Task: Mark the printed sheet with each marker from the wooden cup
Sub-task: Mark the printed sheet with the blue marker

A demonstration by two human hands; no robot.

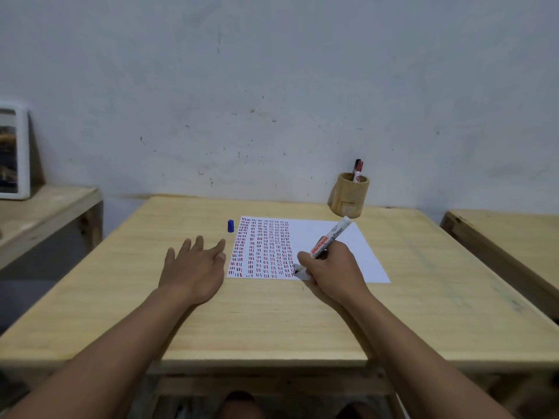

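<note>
1. Right now: wooden table spans under both forearms; wall directly ahead.
2. Printed sheet lies flat under and ahead of the right hand, just right of the left hand. Rows of red and dark marks fill its left half; the half beyond the right hand is blank.
3. Left hand is open, fingers spread, palm down, holding nothing, fingertips just short of the sheet's left edge. Can't tell if it touches the table.
4. Right hand is closed in a writing grip on the marker.
5. Marker long axis runs diagonally: tip down and toward the left hand, on or just at the sheet near its close edge; tail up and away, pointing at the wooden cup.
6. Cup stands ahead-right of the right hand, past the sheet's far edge, holding more markers. Right hand is clearly nearer, so my guess is it does the swap.
7. Blue cap lies ahead of the left fingertips, just off the sheet's far-left corner. Left hand is nearer for recapping.
</note>
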